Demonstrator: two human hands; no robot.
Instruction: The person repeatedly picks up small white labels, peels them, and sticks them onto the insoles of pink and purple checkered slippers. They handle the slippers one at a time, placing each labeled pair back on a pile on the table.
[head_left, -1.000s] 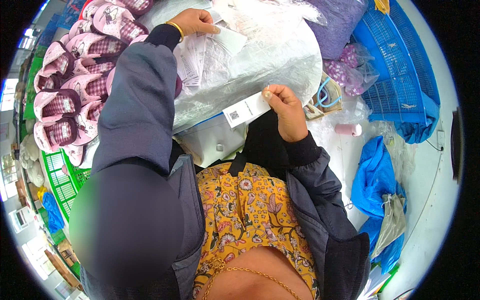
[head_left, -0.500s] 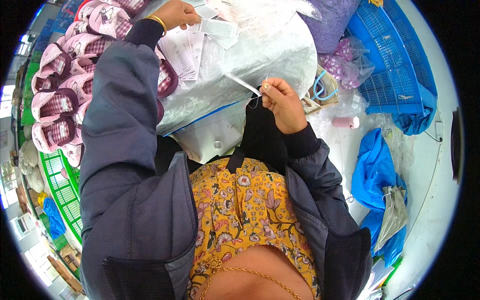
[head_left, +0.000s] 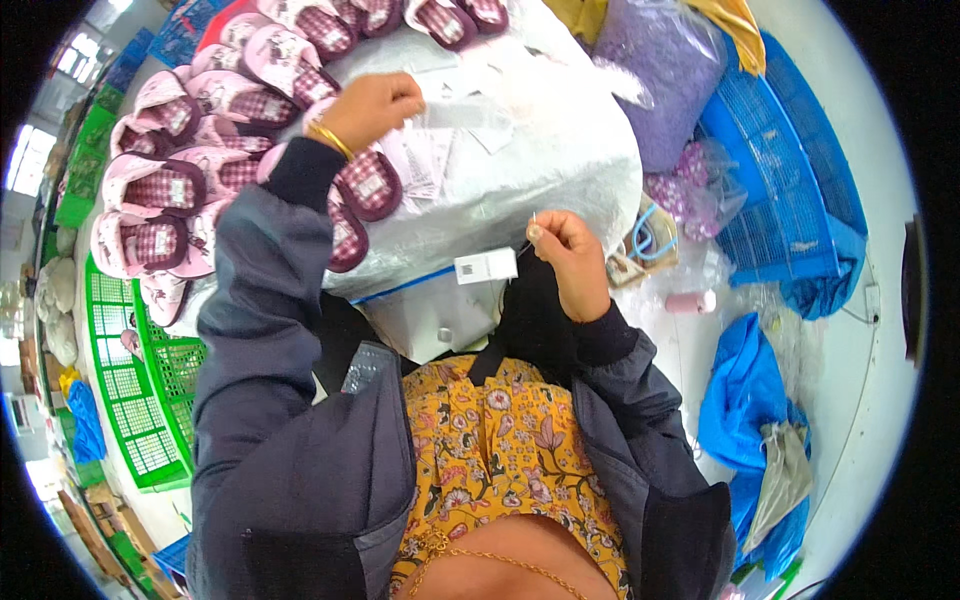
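Note:
My right hand is closed in a pinch, thumb against finger. A white rectangular hang tag dangles beside it, apparently by a thin string held in that pinch. Over the table my left hand has its fingers drawn together, hovering at a fanned pile of white paper tags. What lies between its fingertips, if anything, is too small to make out. Pink slippers with dark checked insoles, such as this one, lie close to my left wrist.
The table has a pale plastic-like cover. More pink slippers are heaped at its left, above a green plastic crate. Rightward are a purple bag, a blue crate, a pink thread spool and blue sheeting.
The view has shifted, showing more slippers at the far side. The hang tag by my right hand has swung from edge-on to flat. My left hand stays by the pile of tags.

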